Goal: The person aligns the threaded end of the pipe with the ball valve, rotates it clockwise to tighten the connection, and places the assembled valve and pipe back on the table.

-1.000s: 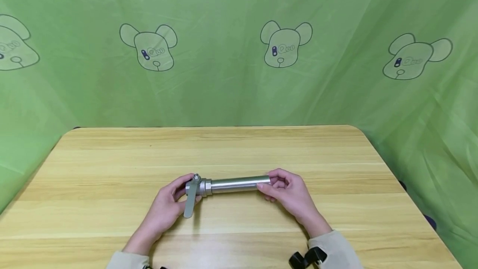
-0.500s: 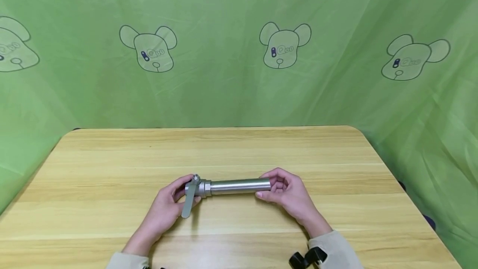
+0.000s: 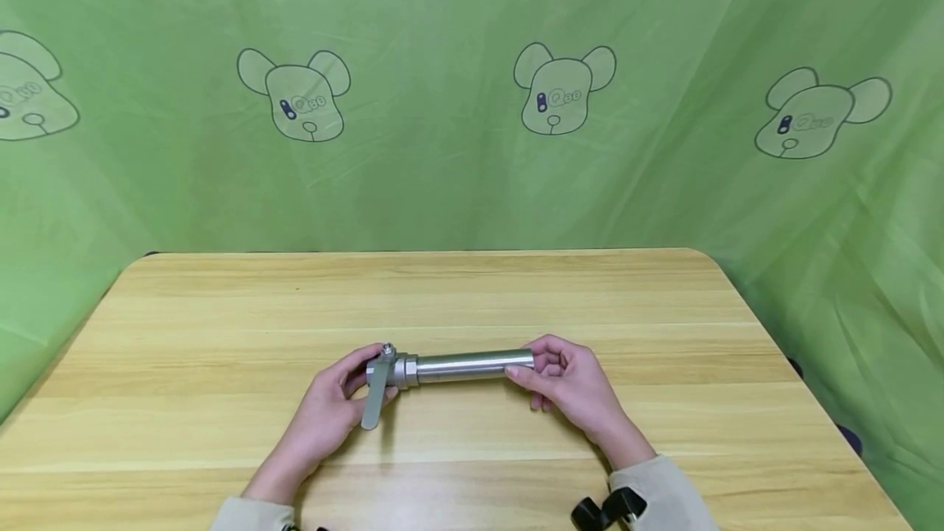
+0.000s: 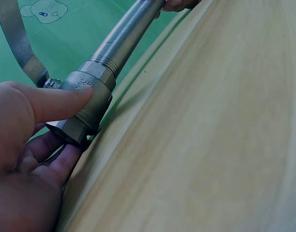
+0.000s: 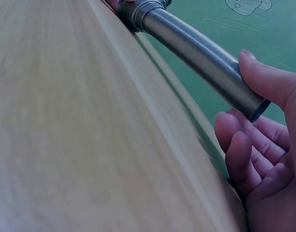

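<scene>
My left hand grips a metal ball valve, thumb laid over its body and fingers beneath, as the left wrist view shows. The valve's flat grey lever points toward me. A shiny steel pipe runs rightward from the valve; a few bare threads show where it enters the hex end. At the pipe's free end, my right hand holds it with the thumb on one side and curled fingers around the other. The open pipe mouth faces the right palm.
Valve and pipe are held low over a light wooden table with rounded far corners. A green curtain with printed bear heads hangs behind and beside it. A black device sits at the right sleeve.
The right fingers and thumb have shifted around the pipe end; the thumb dropped below the pipe, then came back onto it. The pipe and lever rocked slightly. The left hand stays in place.
</scene>
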Demonstrator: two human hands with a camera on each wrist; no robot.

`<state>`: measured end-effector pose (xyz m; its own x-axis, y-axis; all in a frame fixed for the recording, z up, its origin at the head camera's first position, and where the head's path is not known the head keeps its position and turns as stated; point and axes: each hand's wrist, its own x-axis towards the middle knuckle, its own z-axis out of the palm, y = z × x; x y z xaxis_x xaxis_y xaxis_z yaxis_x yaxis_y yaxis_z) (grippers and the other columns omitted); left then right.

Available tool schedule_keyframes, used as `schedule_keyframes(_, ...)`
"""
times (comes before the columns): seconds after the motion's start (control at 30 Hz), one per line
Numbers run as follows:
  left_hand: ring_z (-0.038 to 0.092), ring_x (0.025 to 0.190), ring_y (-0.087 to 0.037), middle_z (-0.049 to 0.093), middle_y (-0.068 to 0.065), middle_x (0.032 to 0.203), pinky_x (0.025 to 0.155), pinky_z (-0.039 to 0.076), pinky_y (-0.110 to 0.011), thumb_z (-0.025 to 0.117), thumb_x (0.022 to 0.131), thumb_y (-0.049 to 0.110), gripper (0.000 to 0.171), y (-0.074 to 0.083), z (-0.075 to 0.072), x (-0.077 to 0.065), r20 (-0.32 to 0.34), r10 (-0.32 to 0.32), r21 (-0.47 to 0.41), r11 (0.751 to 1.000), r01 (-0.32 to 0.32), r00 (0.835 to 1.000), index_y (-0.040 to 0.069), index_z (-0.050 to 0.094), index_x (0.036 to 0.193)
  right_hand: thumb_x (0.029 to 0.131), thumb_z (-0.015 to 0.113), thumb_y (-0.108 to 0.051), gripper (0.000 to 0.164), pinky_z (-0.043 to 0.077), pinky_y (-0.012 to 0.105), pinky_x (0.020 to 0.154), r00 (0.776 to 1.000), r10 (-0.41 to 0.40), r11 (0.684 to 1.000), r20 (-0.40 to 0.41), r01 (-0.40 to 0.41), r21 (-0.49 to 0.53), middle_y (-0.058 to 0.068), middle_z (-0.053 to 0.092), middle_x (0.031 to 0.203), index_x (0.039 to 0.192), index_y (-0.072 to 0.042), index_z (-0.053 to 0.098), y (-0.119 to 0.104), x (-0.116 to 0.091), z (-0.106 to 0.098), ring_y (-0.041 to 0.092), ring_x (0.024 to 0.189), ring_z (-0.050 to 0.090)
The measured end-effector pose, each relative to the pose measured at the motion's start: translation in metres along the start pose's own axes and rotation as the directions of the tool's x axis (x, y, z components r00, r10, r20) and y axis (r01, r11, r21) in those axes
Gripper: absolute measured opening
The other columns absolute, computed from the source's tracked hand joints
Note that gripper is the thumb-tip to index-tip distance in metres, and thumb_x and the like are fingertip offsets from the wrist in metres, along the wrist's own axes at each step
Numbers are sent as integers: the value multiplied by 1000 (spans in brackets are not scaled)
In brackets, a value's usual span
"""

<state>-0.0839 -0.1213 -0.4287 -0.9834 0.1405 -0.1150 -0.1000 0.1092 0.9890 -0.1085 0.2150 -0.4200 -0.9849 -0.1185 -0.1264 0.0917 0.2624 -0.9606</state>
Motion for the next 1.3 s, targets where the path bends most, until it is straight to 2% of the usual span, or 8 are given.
schedule_keyframes(0.3, 60, 145, -38, 58, -21, 157, 103, 61, -25, 79, 93, 0, 67, 1, 1, 0, -5, 6, 20, 1000, -6, 1000, 6, 56, 155, 91, 88, -22, 41, 58, 24, 55, 1000, -21, 999, -3, 21, -28, 6, 69, 82, 117, 3, 68, -1, 0, 0, 16, 62, 69)
schedule_keyframes(0.37, 60, 145, -38, 58, -21, 157, 104, 61, -26, 80, 92, 0, 67, 1, 1, -1, -10, 3, 25, 1000, -3, 1000, 6, 56, 154, 89, 90, -19, 43, 58, 23, 56, 999, -35, 999, 4, 35, -23, 6, 68, 85, 120, 3, 68, 0, 0, 0, 14, 64, 68)
schedule_keyframes(0.53, 59, 145, -37, 58, -20, 157, 109, 58, -28, 81, 93, 3, 67, 1, 1, -1, -23, -1, 40, 999, 2, 1000, 6, 55, 155, 80, 94, -6, 55, 48, 15, 55, 995, -98, 995, 28, 97, 37, 5, 59, 90, 127, -1, 67, 1, 0, -2, 4, 67, 53)
schedule_keyframes(0.63, 59, 145, -37, 58, -20, 157, 108, 58, -27, 81, 93, 4, 67, 1, 1, -1, -22, -4, 37, 999, 5, 1000, 7, 55, 155, 79, 92, -3, 52, 52, 17, 55, 992, -118, 992, 41, 116, 48, 5, 60, 89, 125, -1, 68, 2, 1, -3, 5, 66, 57)
schedule_keyframes(0.77, 59, 145, -36, 59, -19, 157, 108, 58, -27, 81, 93, 4, 67, 1, 1, -1, -21, -5, 35, 999, 6, 1000, 7, 56, 155, 82, 92, -5, 47, 59, 24, 55, 995, -92, 995, 34, 91, 27, 7, 65, 87, 123, 0, 69, 2, 1, -2, 12, 63, 66)
schedule_keyframes(0.87, 59, 145, -36, 59, -19, 157, 110, 57, -25, 81, 93, 4, 67, 1, 1, 0, -23, -1, 44, 999, 2, 1000, 6, 56, 155, 82, 92, -6, 48, 57, 23, 53, 997, -72, 997, 23, 71, 20, 7, 66, 86, 123, 0, 69, 2, 1, -2, 14, 62, 67)
schedule_keyframes(1.1, 61, 144, -34, 61, -17, 155, 102, 54, -16, 82, 94, 6, 66, 1, 1, 1, -22, -4, 45, 999, 5, 1000, 8, 57, 155, 88, 90, -13, 45, 57, 25, 51, 1000, -28, 1000, 14, 28, 11, 6, 68, 83, 123, 2, 67, 1, 1, -1, 17, 60, 70)
schedule_keyframes(1.3, 60, 145, -35, 60, -18, 156, 105, 57, -22, 81, 94, 5, 65, 1, 1, 1, -16, -2, 43, 999, 3, 1000, 8, 57, 155, 90, 89, -20, 42, 56, 25, 50, 1000, -31, 999, -1, 31, -33, 6, 69, 81, 118, 2, 67, 1, 0, -1, 18, 59, 69)
